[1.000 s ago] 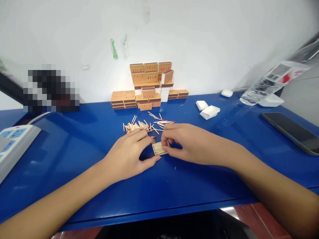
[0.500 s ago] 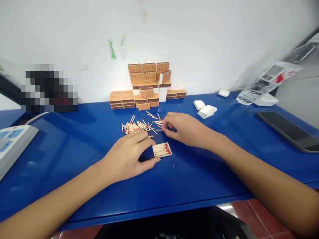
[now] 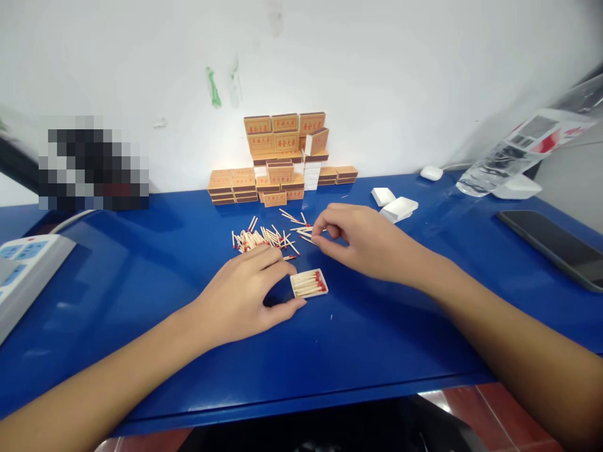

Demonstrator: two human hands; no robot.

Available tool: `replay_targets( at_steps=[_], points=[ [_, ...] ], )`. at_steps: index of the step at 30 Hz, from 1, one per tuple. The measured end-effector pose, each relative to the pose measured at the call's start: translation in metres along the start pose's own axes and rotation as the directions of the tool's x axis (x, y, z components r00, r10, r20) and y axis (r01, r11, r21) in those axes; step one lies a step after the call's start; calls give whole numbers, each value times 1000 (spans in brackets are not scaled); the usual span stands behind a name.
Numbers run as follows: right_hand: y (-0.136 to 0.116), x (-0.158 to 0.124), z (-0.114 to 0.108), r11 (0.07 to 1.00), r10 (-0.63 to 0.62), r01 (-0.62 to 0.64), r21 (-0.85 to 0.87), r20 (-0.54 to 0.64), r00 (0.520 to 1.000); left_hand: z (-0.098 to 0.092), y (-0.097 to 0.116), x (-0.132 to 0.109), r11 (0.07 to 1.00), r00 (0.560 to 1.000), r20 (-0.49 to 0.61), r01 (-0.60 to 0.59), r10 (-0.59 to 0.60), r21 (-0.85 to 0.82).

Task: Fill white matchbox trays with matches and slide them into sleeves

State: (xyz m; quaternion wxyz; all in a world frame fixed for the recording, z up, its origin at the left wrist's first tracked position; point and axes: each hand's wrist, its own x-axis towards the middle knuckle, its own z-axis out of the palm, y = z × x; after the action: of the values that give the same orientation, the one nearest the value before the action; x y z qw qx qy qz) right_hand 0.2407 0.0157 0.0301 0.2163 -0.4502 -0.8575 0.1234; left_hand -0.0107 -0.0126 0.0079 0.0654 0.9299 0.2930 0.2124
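My left hand (image 3: 249, 282) rests on the table, its thumb and forefinger gripping the left end of a small white matchbox tray (image 3: 296, 296). Inside the tray lie several red-tipped matches (image 3: 308, 284), their heads toward the right. Beyond my left hand is a loose pile of matches (image 3: 257, 238), partly hidden by its fingers. My right hand (image 3: 353, 235) is over the right side of the scattered matches, thumb and fingers pinched together. A match (image 3: 305, 238) runs up to its fingertips, which partly hide their hold on it.
Orange matchboxes (image 3: 273, 144) are stacked against the wall. White empty trays (image 3: 399, 208) lie at the right rear, near a white mouse-shaped object (image 3: 431, 172). A plastic bottle (image 3: 509, 150) leans at far right, above a dark phone (image 3: 556, 248). A white power strip (image 3: 42, 270) is at left.
My right hand has shifted slightly, and a few matches by its fingertips lie differently. My left hand keeps its place at the tray. The whole view has moved a little.
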Motion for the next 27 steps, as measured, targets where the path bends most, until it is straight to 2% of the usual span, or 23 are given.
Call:
replay_targets(
  at_steps=[2, 8, 10, 13, 16, 18, 22, 27],
  points=[
    [8, 4, 5, 998, 43, -43, -48, -16, 999, -1, 2, 0, 1000, 1000, 16, -15, 15, -24],
    [9, 9, 16, 974, 179, -163, -160, 89, 980, -5, 4, 0, 991, 996, 70, -36, 46, -132],
    [6, 8, 12, 970, 209, -191, -152, 112, 971, -7, 6, 0, 974, 991, 122, -22, 51, -225],
    [0, 3, 0, 969, 248, -246, -38, 123, 961, -8, 10, -1, 949, 987, 150, -15, 65, -314],
    [-15, -7, -14, 956, 265, -282, 82, 169, 949, -8, 12, 0, 961, 990, 126, -30, 67, -275],
    [-27, -15, -19, 954, 263, -287, 85, 217, 940, -7, 12, 0, 971, 990, 120, -48, 78, -234],
    [-46, -27, -13, 966, 247, -259, 0, 290, 924, -4, 8, 0, 983, 992, 88, -76, 92, -169],
    [-56, -28, 0, 970, 237, -198, -145, 350, 906, -2, 6, 0, 990, 992, 59, -110, 115, -83]
  ],
)
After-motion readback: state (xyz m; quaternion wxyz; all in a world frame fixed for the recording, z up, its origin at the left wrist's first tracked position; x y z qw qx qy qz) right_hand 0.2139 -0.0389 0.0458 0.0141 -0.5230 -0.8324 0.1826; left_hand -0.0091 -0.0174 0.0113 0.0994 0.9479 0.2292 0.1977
